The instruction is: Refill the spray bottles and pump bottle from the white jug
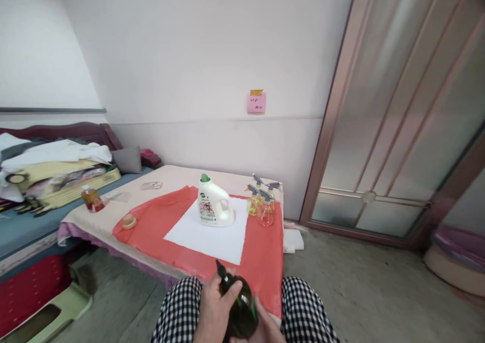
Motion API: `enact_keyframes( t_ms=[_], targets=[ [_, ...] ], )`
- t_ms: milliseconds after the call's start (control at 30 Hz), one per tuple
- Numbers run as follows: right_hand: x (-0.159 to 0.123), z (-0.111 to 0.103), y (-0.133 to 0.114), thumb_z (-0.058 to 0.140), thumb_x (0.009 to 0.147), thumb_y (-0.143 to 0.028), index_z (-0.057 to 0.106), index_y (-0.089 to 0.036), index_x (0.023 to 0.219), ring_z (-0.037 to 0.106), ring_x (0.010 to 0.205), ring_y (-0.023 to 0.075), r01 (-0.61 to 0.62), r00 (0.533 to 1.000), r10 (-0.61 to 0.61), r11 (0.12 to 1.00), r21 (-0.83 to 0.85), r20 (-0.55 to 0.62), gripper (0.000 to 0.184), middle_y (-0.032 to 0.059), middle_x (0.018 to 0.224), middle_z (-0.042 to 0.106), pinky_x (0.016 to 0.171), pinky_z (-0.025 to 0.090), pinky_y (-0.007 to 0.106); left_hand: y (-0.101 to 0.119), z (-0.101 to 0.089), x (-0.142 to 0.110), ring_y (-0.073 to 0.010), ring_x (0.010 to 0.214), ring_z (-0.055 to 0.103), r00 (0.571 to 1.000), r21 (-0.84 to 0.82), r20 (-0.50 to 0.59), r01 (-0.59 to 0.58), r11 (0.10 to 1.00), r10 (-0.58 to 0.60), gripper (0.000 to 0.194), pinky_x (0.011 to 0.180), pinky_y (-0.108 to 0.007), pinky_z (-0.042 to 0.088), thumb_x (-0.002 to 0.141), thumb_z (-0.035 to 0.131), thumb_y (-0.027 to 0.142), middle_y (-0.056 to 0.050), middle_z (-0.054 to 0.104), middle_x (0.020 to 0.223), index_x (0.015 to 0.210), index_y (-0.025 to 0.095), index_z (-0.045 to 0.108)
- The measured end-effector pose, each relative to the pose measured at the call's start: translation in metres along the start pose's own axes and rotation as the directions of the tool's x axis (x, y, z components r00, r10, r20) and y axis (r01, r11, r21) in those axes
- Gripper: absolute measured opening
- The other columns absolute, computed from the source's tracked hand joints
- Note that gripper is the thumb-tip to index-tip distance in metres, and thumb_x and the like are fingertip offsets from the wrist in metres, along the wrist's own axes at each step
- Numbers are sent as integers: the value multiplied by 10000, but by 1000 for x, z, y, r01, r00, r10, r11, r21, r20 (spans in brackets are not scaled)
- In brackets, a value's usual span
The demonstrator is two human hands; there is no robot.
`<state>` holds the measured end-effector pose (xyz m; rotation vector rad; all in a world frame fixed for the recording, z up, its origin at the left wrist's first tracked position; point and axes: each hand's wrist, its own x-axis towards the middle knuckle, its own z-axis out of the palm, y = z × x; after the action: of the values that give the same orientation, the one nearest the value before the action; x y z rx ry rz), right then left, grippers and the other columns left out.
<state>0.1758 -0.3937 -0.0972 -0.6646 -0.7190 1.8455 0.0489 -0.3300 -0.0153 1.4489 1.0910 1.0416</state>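
A dark green pump bottle [242, 310] with a black pump top is held tilted between my knees, at the near edge of the table. My left hand [215, 305] wraps its upper part, with the thumb lying across the shoulder just below the pump. Against the bottle's lower right side, my right hand [267, 325] grips it, partly cut off by the frame's bottom edge. Beyond the hands, a white detergent jug [214, 204] with a green cap stands upright on a white sheet [223, 242].
Several clear spray bottles [265, 214] with grey triggers stand right of the jug on red cloth [261, 272]. A tape roll [129, 222] and an amber liquid bottle [92, 199] sit on the left. A red chair [34, 292] is at lower left.
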Motion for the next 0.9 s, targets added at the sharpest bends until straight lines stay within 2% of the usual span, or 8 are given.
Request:
enact_keyframes(
  t_ms=[100,200,367,467,567,700,800,900],
  targets=[
    [-1,2,-3,443,706,-856,619,-279,1213,653,1026,310,28,999,-26,996,90,-22,789,101,1091,710,819,520,472,15,4,-8,-234,910,680,987,17,145,-72,997,69,230,833,-318,522,778,644,442,-66,739,952,780,214,617],
    [3,-6,-2,518,666,-846,678,-266,1132,622,1112,322,83,990,-77,995,53,-116,762,93,1091,720,923,483,502,28,1,-14,-226,921,669,962,19,257,-105,994,96,209,853,-328,507,838,559,417,-67,732,968,751,227,567],
    [1,-17,11,658,643,-757,724,-262,956,567,1201,328,205,949,-220,975,-88,-224,589,73,1112,719,987,453,526,31,-8,-21,-275,1049,654,899,25,419,-151,988,127,191,951,-381,479,771,642,399,-94,728,1113,850,228,673],
    [-7,-12,14,635,720,-696,703,-276,1033,572,1194,321,194,946,-210,977,-85,-246,529,71,1120,713,964,472,531,24,-4,-22,-275,1017,677,943,28,314,-122,992,107,245,954,-391,487,812,603,460,-105,748,1046,763,228,665],
    [-11,-5,14,590,758,-660,678,-265,1100,583,1174,335,156,959,-153,988,-10,-239,530,93,1134,707,914,499,550,14,7,-18,-279,960,686,997,51,64,-48,998,45,342,927,-392,495,795,602,555,-103,754,934,749,220,649],
    [-10,2,5,657,667,-601,673,-259,1125,569,1188,355,186,975,-159,965,186,-154,571,105,1246,662,901,495,550,12,18,-8,-251,750,665,985,51,-174,30,998,-21,451,764,-354,514,748,608,651,-60,700,722,728,202,639],
    [-7,10,-13,624,694,-671,655,-303,1176,540,1240,320,136,991,-134,952,275,-27,607,59,1325,621,986,440,532,22,18,-1,-236,730,656,990,29,-141,-6,1000,10,449,736,-329,507,755,603,644,-47,694,707,725,199,651],
    [-4,15,-29,551,692,-790,621,-299,1235,511,1274,320,87,994,-100,968,234,46,736,72,1335,611,1005,422,532,33,13,3,-239,813,667,997,48,-38,-65,997,67,413,784,-317,496,794,583,601,-51,717,768,757,200,676]
  ],
)
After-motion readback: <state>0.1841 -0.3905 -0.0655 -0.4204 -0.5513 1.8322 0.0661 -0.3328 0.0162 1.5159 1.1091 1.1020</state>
